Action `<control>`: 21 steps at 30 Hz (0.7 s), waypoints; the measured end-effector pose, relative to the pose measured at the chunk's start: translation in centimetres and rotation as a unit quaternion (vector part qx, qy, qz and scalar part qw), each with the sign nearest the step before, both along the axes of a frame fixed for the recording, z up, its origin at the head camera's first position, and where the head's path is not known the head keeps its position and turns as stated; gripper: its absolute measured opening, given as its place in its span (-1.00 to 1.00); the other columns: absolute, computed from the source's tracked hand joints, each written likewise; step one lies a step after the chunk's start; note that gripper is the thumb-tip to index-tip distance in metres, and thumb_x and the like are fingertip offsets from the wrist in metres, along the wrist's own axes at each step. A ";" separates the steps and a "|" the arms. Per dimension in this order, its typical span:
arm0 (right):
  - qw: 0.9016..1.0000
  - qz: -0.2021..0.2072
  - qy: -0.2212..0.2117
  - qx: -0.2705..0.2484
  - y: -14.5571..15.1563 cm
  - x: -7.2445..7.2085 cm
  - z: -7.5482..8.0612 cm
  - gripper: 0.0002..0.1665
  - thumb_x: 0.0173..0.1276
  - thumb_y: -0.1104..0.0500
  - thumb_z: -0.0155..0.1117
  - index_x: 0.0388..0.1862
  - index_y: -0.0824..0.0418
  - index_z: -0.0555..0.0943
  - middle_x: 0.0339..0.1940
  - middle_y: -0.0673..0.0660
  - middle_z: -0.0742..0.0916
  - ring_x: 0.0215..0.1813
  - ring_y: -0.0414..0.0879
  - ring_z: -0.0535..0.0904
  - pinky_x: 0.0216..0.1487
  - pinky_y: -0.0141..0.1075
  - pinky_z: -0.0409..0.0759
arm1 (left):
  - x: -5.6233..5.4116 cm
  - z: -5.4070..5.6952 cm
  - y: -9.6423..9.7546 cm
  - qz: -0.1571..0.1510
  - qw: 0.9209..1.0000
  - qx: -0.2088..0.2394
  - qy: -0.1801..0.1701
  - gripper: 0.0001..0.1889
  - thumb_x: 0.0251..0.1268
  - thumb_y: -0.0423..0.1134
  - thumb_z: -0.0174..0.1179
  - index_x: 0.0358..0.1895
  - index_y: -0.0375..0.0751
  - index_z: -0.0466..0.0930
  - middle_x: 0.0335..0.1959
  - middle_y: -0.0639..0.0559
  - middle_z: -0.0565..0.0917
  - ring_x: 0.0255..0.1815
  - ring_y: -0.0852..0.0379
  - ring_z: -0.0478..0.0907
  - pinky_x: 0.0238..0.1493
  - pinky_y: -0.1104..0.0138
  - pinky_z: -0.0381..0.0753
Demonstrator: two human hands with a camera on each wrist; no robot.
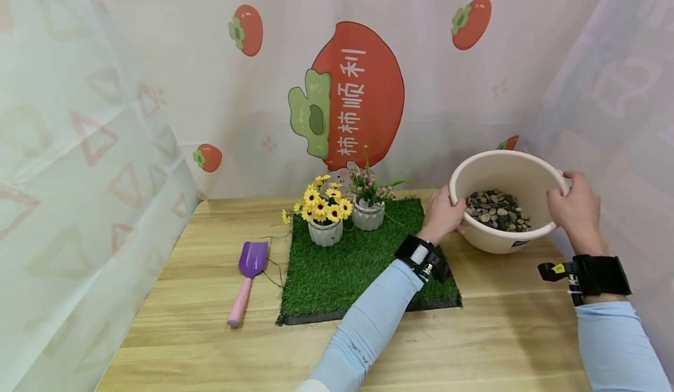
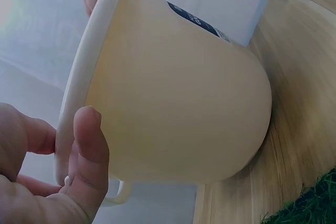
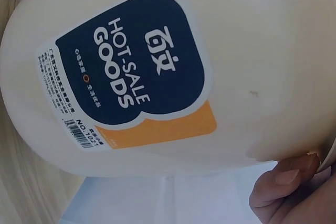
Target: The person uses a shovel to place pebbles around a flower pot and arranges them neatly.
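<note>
A cream plastic bucket (image 1: 505, 246) stands at the table's right side, with a heap of mixed pebbles (image 1: 497, 210) at its bottom. My left hand (image 1: 442, 213) grips its rim on the left, thumb and fingers pinching the lip in the left wrist view. On the opposite side my right hand (image 1: 576, 205) holds the rim, fingers curled under it. A dark label (image 3: 136, 61) with printed lettering covers part of the bucket's wall in the right wrist view.
Left of the bucket lies a green turf mat (image 1: 337, 281). Toward its back stand a white pot of yellow flowers (image 1: 325, 234) and a white pot of pink flowers (image 1: 368, 215). A purple scoop with a pink handle (image 1: 253, 258) lies farther left. Printed curtains enclose the table (image 1: 210, 357).
</note>
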State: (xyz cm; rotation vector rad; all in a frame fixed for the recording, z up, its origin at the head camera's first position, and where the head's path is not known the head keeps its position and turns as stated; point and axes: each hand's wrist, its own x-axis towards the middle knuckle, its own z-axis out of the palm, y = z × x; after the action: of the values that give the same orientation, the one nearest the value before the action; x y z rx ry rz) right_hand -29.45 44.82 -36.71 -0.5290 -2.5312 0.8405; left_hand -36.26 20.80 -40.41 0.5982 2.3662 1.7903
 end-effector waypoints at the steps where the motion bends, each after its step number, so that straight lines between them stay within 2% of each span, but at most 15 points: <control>1: 1.000 -0.002 -0.001 -0.001 -0.1 0.0 0.0 -0.24 0.47 0.09 -0.23 0.57 0.36 -0.03 0.24 0.65 0.40 0.09 0.52 0.41 -0.12 0.19 0.44 | 0.0 -0.1 -0.1 0.000 1.000 -0.003 0.001 -0.57 0.47 -0.23 0.03 0.35 -0.20 0.35 -0.22 -0.12 0.57 -0.80 0.18 0.55 -0.71 0.36 0.58; 6: 1.000 -0.010 0.002 -0.012 -0.7 -0.1 0.1 -0.24 0.46 0.08 -0.22 0.57 0.33 -0.01 0.28 0.62 0.40 0.16 0.52 0.39 -0.04 0.23 0.43 | 0.1 -0.3 -0.5 0.001 1.000 -0.011 0.004 -0.59 0.46 -0.26 0.03 0.32 -0.23 0.36 -0.24 -0.12 0.54 -0.79 0.17 0.54 -0.71 0.37 0.58; 8: 1.000 -0.013 0.005 -0.013 -0.9 -0.1 0.2 -0.24 0.45 0.09 -0.21 0.57 0.33 0.00 0.28 0.62 0.40 0.18 0.53 0.38 0.00 0.25 0.41 | 0.2 -0.2 -0.6 0.002 1.000 -0.013 0.000 -0.58 0.45 -0.27 0.03 0.32 -0.22 0.35 -0.20 -0.11 0.53 -0.78 0.18 0.54 -0.71 0.37 0.58; 11: 1.000 -0.018 0.007 -0.014 -1.1 0.0 0.3 -0.24 0.45 0.09 -0.21 0.56 0.32 0.01 0.25 0.63 0.42 0.15 0.52 0.40 -0.06 0.22 0.44 | 0.3 -0.1 -0.6 0.006 1.000 -0.020 -0.006 -0.56 0.45 -0.27 0.04 0.34 -0.20 0.33 -0.10 -0.11 0.49 -0.77 0.18 0.54 -0.71 0.37 0.58; 14: 1.000 -0.022 0.008 -0.014 -1.3 0.1 0.4 -0.24 0.44 0.09 -0.20 0.57 0.31 0.01 0.21 0.63 0.45 0.10 0.51 0.45 -0.24 0.05 0.50 | 0.5 0.0 -0.7 0.010 0.999 -0.029 -0.011 -0.55 0.45 -0.26 0.05 0.36 -0.16 0.32 -0.03 -0.10 0.45 -0.77 0.17 0.54 -0.71 0.38 0.58; 17: 1.000 -0.019 0.012 -0.012 -1.5 0.3 0.5 -0.24 0.44 0.09 -0.19 0.57 0.31 0.02 0.15 0.61 0.47 0.01 0.48 0.49 -0.43 -0.19 0.46 | 0.6 -0.1 -0.9 0.010 1.000 -0.026 -0.011 -0.54 0.46 -0.26 0.05 0.38 -0.12 0.30 -0.02 -0.08 0.43 -0.76 0.15 0.54 -0.70 0.39 0.57; 21: 1.000 -0.008 0.020 -0.004 -1.5 0.4 0.4 -0.26 0.44 0.12 -0.17 0.55 0.34 0.06 0.14 0.62 0.48 -0.02 0.47 0.51 -0.49 -0.39 0.34 | 0.8 -0.6 -1.0 0.005 1.000 -0.011 -0.001 -0.51 0.46 -0.28 0.05 0.41 -0.13 0.28 -0.10 -0.09 0.51 -0.75 0.16 0.55 -0.69 0.40 0.58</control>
State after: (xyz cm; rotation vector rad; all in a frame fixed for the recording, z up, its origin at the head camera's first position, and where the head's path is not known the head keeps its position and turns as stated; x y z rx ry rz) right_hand -29.10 43.31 -36.34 -0.5298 -2.4841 0.8482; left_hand -35.46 19.78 -41.05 0.5815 2.3881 1.7656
